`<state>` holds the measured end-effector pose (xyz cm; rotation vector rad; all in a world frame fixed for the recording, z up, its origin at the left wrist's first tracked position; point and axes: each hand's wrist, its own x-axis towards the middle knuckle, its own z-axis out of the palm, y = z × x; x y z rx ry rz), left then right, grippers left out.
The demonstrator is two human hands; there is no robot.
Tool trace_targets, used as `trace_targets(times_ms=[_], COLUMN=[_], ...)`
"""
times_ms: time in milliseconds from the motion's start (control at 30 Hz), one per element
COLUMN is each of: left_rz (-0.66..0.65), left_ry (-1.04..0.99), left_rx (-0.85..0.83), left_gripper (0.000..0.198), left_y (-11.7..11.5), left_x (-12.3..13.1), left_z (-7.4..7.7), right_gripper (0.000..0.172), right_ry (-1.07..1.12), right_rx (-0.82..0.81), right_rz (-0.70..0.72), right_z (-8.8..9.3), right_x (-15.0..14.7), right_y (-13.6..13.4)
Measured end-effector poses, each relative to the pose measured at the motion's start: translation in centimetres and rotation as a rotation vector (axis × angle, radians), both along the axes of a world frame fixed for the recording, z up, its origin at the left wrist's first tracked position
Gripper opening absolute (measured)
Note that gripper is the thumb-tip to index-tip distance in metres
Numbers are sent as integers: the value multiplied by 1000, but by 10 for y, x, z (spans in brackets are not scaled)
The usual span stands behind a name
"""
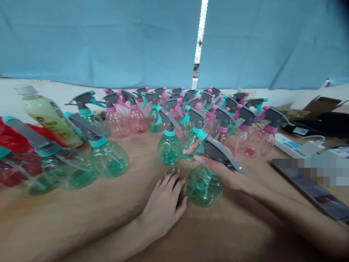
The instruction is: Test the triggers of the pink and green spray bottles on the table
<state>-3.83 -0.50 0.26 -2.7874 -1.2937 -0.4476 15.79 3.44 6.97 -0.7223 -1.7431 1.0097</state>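
Note:
My right hand (218, 169) is wrapped round the neck of a green spray bottle (205, 187) with a grey and turquoise trigger head. That bottle stands close to the table surface, slightly tilted; whether its base touches cannot be told. My left hand (166, 200) rests palm down just left of it, fingers stretched forward and nothing in them. Straight ahead of the left fingertips stands another green spray bottle (169, 147). Behind the right hand is a pink spray bottle (237, 140), one of several in a crowded group.
More green spray bottles (109, 160) stand at the left, beside a tilted drink bottle (51, 118) and red material (38, 133). To the right lie a white power strip (289, 143) and a phone (305, 185) on the wooden table (114, 207). A blue cloth (109, 40) hangs behind.

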Motion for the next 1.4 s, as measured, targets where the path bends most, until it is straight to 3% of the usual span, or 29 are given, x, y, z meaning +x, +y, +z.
trace_targets(times_ms=[100, 300, 533, 733, 1000, 1400], left_rz=[4, 16, 11, 8, 2, 1], left_ry=[10, 16, 16, 11, -1, -4], left_rx=[-11, -19, -24, -17, -20, -10], left_gripper=[39, 39, 39, 38, 38, 38], left_y=[0, 0, 2, 1, 1, 1], left_x=[0, 1, 0, 0, 0, 1], left_z=[1, 0, 0, -1, -2, -1], right_gripper=[12, 23, 27, 18, 32, 33], right_ry=[-70, -107, -112, -72, 32, -25], right_rx=[31, 88, 91, 22, 33, 31], right_rz=[-102, -228, -222, -139, -125, -163], right_z=[3, -2, -3, 0, -6, -7], right_x=[0, 1, 2, 0, -2, -1], right_y=[-2, -3, -3, -4, -3, -3])
